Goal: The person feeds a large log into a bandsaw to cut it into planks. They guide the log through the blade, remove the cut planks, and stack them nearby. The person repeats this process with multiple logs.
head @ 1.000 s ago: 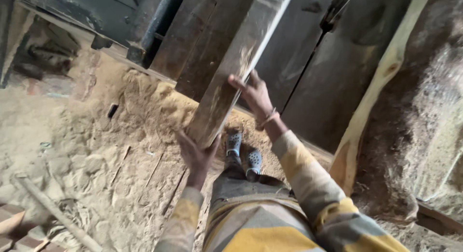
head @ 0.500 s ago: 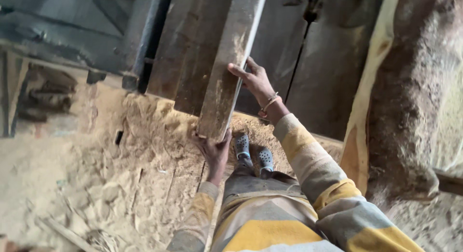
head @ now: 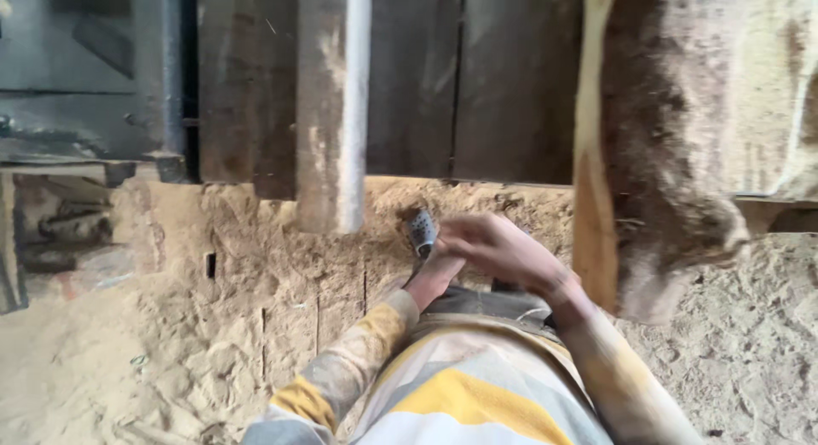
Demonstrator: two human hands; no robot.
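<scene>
Two hands meet before me: right hand (head: 498, 253) blurred over left hand (head: 434, 275), holding nothing I see; grip unclear. Wooden plank (head: 332, 104) lies apart on sawdust floor (head: 170, 343).

A long, weathered grey-brown wooden plank (head: 331, 104) lies flat among other dark boards, dusted with pale sawdust along its length. Its squared near end juts over the sawdust-covered edge, up and to the left of the fingers (head: 464, 236), apart from them.
</scene>
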